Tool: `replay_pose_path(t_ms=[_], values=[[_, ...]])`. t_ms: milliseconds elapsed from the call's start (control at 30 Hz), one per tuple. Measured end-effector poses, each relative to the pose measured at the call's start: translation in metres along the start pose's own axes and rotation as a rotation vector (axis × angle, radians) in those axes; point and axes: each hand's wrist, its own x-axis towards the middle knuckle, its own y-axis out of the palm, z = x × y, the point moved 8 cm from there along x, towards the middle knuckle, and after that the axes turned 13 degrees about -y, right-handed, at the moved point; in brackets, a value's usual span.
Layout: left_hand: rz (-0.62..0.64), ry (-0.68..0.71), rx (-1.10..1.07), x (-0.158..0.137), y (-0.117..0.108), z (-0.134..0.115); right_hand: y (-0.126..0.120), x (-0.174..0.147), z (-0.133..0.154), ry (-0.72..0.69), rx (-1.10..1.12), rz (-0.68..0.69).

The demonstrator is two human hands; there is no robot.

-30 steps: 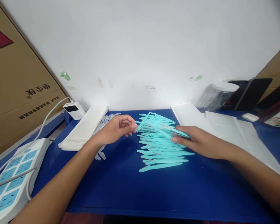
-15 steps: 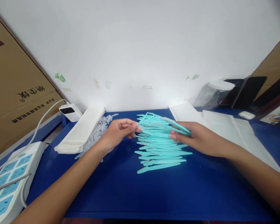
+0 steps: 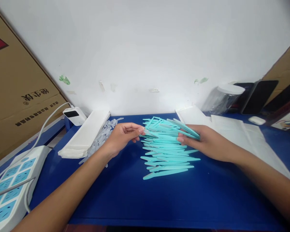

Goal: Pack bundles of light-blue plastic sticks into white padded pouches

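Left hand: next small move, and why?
Probably nudge the left hand slightly right, towards a tool end: it seems to pinch a pale piece by the left ends of the teal pile, while the right hand grips several teal strips. The piece is too small to identify.

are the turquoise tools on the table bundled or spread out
Spread out: the turquoise tools lie loosely overlapping on the blue table, their ends uneven.

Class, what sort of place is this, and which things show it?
Probably a small workstation: many turquoise sticks and a pile of translucent pieces on a blue table.
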Motion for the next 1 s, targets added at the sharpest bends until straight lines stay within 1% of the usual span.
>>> replay_pose_path(t_ms=[100,300,400,500,600,767,1000], values=[[0.005,-0.002,-0.001,-0.001,0.003,0.001,0.002,0.0,0.002,-0.004,0.014,-0.002],[0.011,-0.009,-0.018,-0.004,0.015,0.006,0.007,0.0,0.009,-0.008,0.034,-0.047],[0.004,-0.003,-0.048,-0.004,0.018,0.009,0.01,0.0,0.007,-0.006,0.05,-0.078],[0.006,0.009,-0.053,-0.005,0.019,0.009,0.015,-0.001,0.005,0.007,0.095,-0.072],[0.029,0.005,-0.057,-0.008,0.024,0.009,0.021,-0.002,0.007,-0.006,0.11,-0.021],[0.134,-0.014,-0.045,-0.013,0.042,0.011,0.037,-0.003,0.016,-0.072,0.059,0.118],[0.166,0.002,-0.074,-0.016,0.048,0.009,0.045,-0.006,0.017,-0.077,-0.038,0.205]])
